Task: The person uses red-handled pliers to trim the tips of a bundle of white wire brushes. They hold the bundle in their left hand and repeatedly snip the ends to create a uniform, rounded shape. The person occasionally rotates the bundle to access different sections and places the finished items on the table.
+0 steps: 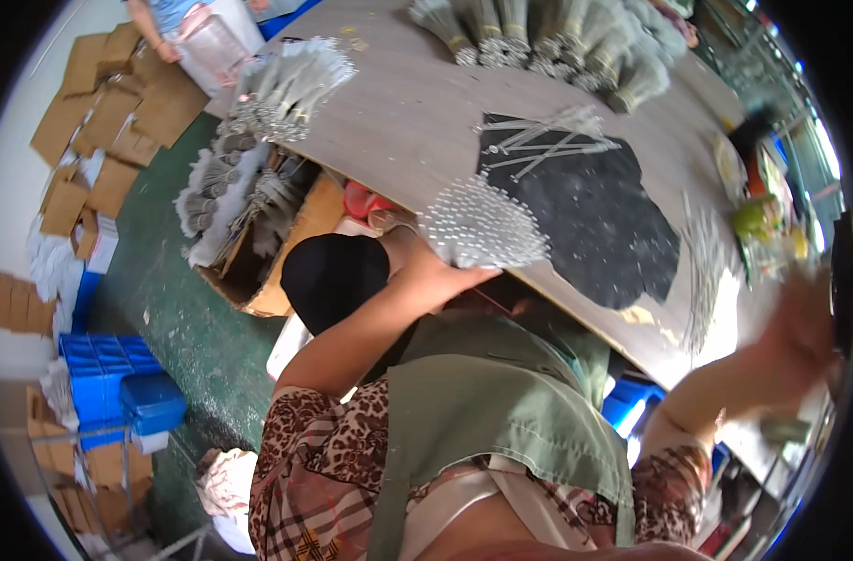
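Note:
My left hand (434, 279) is wrapped round the lower side of a thick bundle of thin silvery wire rods (483, 224), their bright ends facing up at the table's near edge. Out at the far right, my right hand (801, 323) is raised and smeared by motion, so its fingers and anything in them cannot be made out. Beside the bundle lies a black mat (595, 224) on the table. Several loose rods (548, 142) lie crossed on the mat's far end. To its right rests a row of thin loose wires (702, 271).
Tied bundles of wire brushes (576, 42) stand along the far edge of the table (389, 122); another pile (291, 89) sits at its left. A cardboard box (296, 257) of bundles stands by my left arm. Blue crates (113, 374) are on the floor. Another person (179, 28) is at far left.

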`<action>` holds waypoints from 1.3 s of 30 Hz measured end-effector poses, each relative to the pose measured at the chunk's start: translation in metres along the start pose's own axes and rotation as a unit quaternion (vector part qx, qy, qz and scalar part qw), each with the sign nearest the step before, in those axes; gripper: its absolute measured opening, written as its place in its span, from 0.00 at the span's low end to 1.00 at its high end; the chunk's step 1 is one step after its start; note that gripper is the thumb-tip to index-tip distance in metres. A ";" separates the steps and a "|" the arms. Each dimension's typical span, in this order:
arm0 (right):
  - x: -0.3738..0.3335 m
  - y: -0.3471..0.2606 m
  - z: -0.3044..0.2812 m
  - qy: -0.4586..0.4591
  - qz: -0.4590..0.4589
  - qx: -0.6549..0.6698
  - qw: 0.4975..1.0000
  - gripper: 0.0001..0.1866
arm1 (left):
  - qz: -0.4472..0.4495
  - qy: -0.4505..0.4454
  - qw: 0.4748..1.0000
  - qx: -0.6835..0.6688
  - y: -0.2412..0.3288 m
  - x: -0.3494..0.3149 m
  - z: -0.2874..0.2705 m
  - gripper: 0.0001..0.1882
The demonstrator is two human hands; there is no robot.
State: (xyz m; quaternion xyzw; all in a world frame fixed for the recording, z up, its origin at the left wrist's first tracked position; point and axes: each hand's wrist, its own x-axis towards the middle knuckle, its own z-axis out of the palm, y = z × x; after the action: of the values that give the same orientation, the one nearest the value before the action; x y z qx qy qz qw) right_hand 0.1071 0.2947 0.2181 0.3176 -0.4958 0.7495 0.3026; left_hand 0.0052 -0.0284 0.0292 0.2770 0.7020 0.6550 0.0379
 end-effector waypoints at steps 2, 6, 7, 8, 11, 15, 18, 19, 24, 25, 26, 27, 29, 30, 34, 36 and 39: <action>-0.039 0.082 -0.012 0.050 0.162 -0.009 0.985 0.21 | 0.071 0.019 0.992 0.106 -0.006 -0.001 -0.006 0.22; -0.094 0.149 0.032 -0.002 0.328 -0.123 0.937 0.41 | 0.155 -0.023 0.935 0.319 -0.034 -0.003 -0.015 0.20; -0.102 0.161 0.035 -0.046 0.348 -0.069 0.934 0.40 | 0.166 -0.033 0.921 0.351 -0.032 -0.002 -0.015 0.17; -0.106 0.160 0.040 -0.069 0.408 -0.066 0.908 0.45 | 0.178 -0.043 0.906 0.382 -0.032 -0.001 -0.015 0.14; -0.122 0.176 0.050 -0.121 0.422 -0.080 0.895 0.47 | 0.046 -0.054 0.993 0.091 -0.043 -0.013 -0.011 0.14; -0.134 0.184 0.055 -0.117 0.426 -0.038 0.896 0.42 | -0.064 -0.099 0.986 -0.114 -0.050 -0.018 -0.005 0.18; -0.132 0.181 0.059 -0.088 0.435 0.011 0.896 0.39 | -0.053 -0.120 0.991 -0.033 -0.057 -0.021 -0.006 0.18; -0.133 0.182 0.058 -0.094 0.436 0.009 0.895 0.39 | -0.046 -0.125 0.991 -0.007 -0.058 -0.021 -0.006 0.18; -0.135 0.181 0.055 -0.088 0.453 0.022 0.887 0.37 | -0.103 -0.122 0.979 -0.125 -0.055 -0.019 -0.003 0.17; -0.136 0.182 0.055 -0.087 0.454 0.023 0.886 0.37 | -0.095 -0.111 0.981 -0.124 -0.049 -0.019 -0.002 0.17; -0.137 0.183 0.054 -0.085 0.455 0.024 0.886 0.37 | -0.088 -0.100 0.983 -0.123 -0.046 -0.019 -0.001 0.17; -0.139 0.183 0.054 -0.083 0.458 0.024 0.885 0.36 | -0.087 -0.095 0.984 -0.122 -0.048 -0.020 -0.001 0.18; -0.138 0.184 0.056 -0.063 0.458 0.054 0.885 0.36 | -0.087 -0.085 0.985 -0.120 -0.051 -0.019 -0.002 0.18; -0.137 0.184 0.057 -0.053 0.456 0.068 0.886 0.35 | -0.060 -0.086 0.993 -0.057 -0.051 -0.019 -0.002 0.18; -0.141 0.188 0.055 -0.044 0.470 0.059 0.880 0.35 | 0.021 -0.100 0.990 0.094 -0.054 -0.020 -0.007 0.18; -0.141 0.189 0.056 -0.039 0.464 0.052 0.884 0.35 | -0.036 -0.076 0.996 0.017 -0.051 -0.019 -0.001 0.18; -0.141 0.190 0.058 -0.030 0.463 0.053 0.884 0.35 | -0.053 -0.035 0.997 -0.034 -0.035 -0.015 0.010 0.19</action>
State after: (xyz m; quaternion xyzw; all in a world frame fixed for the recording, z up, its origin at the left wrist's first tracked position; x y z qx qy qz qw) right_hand 0.0582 0.1590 0.0220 0.0896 -0.5549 0.8196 -0.1105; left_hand 0.0098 -0.0259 -0.0099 0.2610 0.6914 0.6652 0.1065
